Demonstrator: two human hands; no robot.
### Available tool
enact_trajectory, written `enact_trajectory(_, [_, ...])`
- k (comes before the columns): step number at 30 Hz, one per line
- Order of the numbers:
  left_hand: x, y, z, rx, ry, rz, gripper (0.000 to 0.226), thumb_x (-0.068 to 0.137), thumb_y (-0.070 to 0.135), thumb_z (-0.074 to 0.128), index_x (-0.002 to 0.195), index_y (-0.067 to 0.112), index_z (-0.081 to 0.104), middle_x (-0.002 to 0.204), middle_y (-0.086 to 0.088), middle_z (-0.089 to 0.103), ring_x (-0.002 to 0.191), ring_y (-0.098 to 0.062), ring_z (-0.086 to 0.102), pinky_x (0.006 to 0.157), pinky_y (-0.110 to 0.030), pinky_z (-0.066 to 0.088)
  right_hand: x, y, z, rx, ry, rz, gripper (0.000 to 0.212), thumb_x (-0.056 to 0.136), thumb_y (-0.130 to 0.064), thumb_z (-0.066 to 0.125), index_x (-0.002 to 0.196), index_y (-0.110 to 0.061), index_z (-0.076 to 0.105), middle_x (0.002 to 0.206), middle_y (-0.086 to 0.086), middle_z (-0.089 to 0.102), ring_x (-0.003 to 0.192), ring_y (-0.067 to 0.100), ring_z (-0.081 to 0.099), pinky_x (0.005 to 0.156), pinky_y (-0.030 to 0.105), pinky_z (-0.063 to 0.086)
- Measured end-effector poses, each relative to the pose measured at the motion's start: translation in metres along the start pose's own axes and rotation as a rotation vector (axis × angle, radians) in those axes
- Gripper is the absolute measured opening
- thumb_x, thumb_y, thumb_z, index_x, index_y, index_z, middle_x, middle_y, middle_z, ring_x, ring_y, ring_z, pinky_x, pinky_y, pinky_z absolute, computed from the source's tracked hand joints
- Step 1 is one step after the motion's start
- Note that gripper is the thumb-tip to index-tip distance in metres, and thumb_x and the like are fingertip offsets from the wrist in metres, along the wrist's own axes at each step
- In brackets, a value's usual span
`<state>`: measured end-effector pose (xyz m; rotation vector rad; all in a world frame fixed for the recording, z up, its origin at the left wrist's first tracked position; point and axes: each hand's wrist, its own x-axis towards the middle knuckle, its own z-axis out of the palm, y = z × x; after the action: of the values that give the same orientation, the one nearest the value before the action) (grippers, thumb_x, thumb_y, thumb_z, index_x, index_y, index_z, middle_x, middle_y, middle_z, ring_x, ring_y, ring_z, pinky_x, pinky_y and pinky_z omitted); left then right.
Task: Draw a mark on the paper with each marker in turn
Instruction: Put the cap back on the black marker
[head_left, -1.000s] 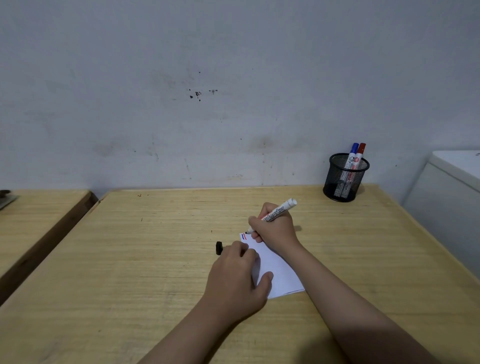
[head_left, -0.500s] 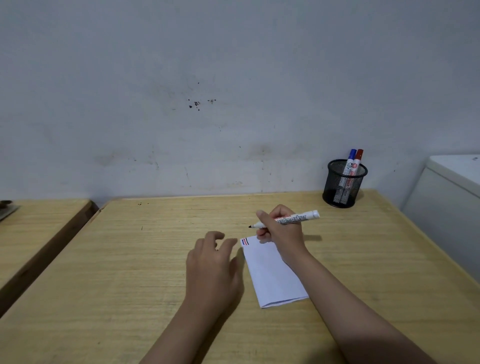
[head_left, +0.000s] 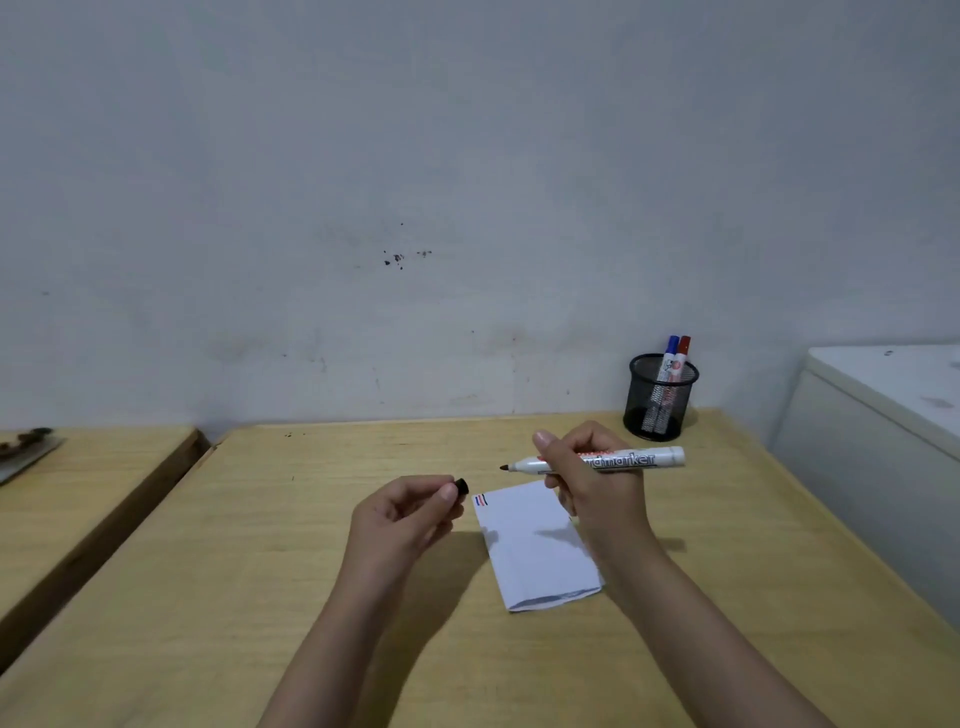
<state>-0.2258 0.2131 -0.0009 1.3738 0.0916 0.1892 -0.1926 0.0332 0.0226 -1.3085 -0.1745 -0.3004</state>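
Right hand gripping the uncapped marker level above the surface, tip leftward. Left hand pinching its black cap in the fingers. Paper lying between them (coloured strokes at its far corner). Mesh cup holding blue and red markers.

the white marker barrel reads "…dmarker", partly hidden.
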Motion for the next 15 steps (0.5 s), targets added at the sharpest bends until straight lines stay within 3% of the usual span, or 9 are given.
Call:
enact_trajectory(3, [-0.015,0.011,0.011,-0.104,-0.054,0.008,0.013,0.070,0.012,0.069,0.082,0.008,0.071,0.075,-0.003,0.074,0.071,-0.013,0.069,0.068,-0.020,0.056,-0.011,-0.009,-0.001,-0.008,-0.015,-0.046,0.030,0.078,-0.010,0.073,0.061,-0.002,0.049,0.053,0.012,0.050,0.038,0.005,0.048,0.043,0.014,0.035])
enact_trajectory(9, [-0.037,0.026,0.025,-0.109,-0.142,0.078,0.022,0.064,0.016,0.070,0.083,0.006,0.071,0.073,-0.003,0.072,0.069,-0.012,0.067,0.067,-0.022,0.056,-0.026,-0.027,-0.001,-0.081,-0.068,-0.128,0.034,0.076,-0.008,0.075,0.062,0.009,0.048,0.054,0.013,0.051,0.041,0.008,0.052,0.048,0.017,0.040])
enact_trajectory(13, [-0.047,0.030,0.028,-0.038,-0.171,0.113,0.024,0.063,0.020,0.072,0.084,0.008,0.072,0.076,-0.005,0.073,0.075,-0.016,0.067,0.073,-0.028,0.055,-0.030,-0.032,-0.004,-0.120,-0.086,-0.148,0.035,0.075,-0.007,0.076,0.059,0.004,0.048,0.053,0.015,0.052,0.045,0.012,0.054,0.051,0.021,0.042])
enact_trajectory(15, [-0.051,0.033,0.031,-0.004,-0.181,0.134,0.025,0.064,0.021,0.072,0.085,0.007,0.072,0.078,-0.009,0.073,0.076,-0.019,0.067,0.076,-0.031,0.055,-0.035,-0.036,-0.004,-0.147,-0.118,-0.152,0.034,0.075,-0.007,0.076,0.057,-0.002,0.048,0.048,0.007,0.053,0.045,0.012,0.054,0.051,0.021,0.041])
